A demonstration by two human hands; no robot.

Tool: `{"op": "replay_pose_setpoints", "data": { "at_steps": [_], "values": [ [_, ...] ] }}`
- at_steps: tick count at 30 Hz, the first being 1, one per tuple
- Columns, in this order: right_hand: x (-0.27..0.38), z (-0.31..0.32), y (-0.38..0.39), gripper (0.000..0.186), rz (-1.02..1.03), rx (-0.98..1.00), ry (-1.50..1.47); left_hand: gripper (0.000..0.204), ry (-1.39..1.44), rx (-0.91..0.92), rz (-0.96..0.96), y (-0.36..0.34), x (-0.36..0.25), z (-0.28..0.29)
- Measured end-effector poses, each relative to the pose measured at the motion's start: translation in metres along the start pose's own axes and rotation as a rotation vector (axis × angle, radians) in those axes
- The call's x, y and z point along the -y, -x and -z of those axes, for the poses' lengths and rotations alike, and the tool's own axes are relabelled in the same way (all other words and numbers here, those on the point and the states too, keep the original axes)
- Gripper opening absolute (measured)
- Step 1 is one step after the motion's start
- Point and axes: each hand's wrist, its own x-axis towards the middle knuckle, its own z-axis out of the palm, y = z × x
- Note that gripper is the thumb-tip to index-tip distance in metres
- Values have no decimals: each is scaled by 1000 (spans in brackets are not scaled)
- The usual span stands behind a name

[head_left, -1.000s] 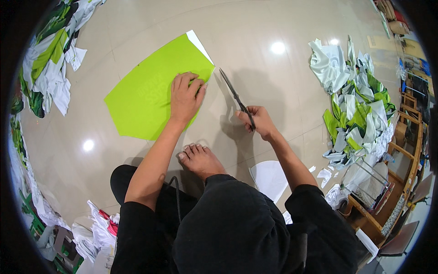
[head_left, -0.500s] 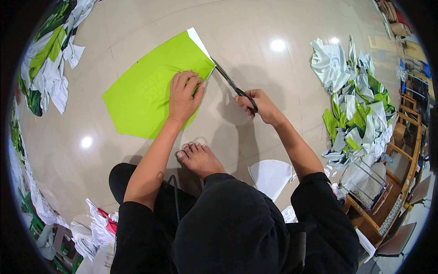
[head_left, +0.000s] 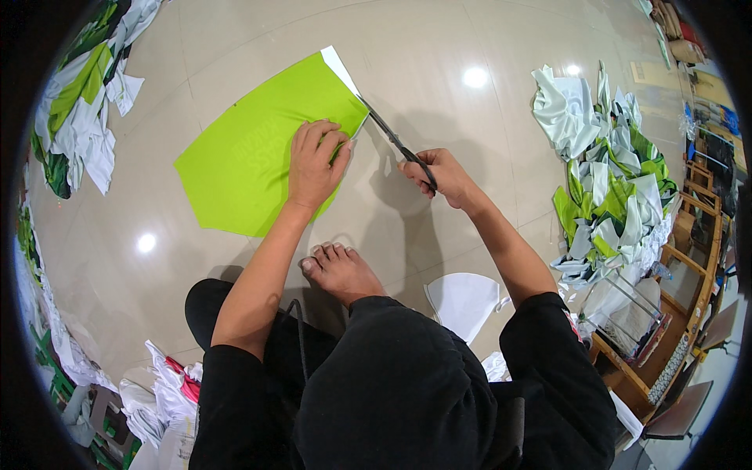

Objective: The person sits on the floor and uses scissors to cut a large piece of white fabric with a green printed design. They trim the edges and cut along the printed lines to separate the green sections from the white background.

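Observation:
A lime-green fabric panel (head_left: 243, 172) lies on the tiled floor in front of me. A narrow white piece (head_left: 340, 69) shows along its far right edge. My left hand (head_left: 317, 160) rests on the panel's right part, fingers spread and pressing on the cloth, which creases beneath them. My right hand (head_left: 442, 176) grips the handles of long dark scissors (head_left: 394, 138). Their blades point up and left, with the tip at the panel's right corner, where the white piece meets the green. How far the blades are parted is hard to make out.
A heap of white and green cloth (head_left: 619, 188) lies to the right, another pile (head_left: 86, 94) at the far left. Close to my right arm is a white rounded piece (head_left: 464, 301). My bare foot (head_left: 345, 274) is just below the panel. A wooden frame (head_left: 709, 266) stands at the right edge.
The right hand and scissors have shifted slightly up and left, the tip a little farther along the panel's edge. My left hand stays at the same spot on the cloth.

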Motion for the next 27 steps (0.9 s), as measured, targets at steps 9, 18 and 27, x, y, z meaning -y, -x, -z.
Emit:
{"op": "replay_pose_setpoints", "data": {
  "at_steps": [9, 18, 27],
  "values": [
    [4, -2, 4, 35, 18, -23, 47, 16, -6, 5, 1, 1, 2, 0],
    [8, -7, -6, 36, 27, -15, 27, 15, 15, 18, -1, 2, -2, 2],
    [12, -9, -12, 35, 20, -32, 28, 15, 31, 22, -4, 6, -3, 4]
  ]
}}
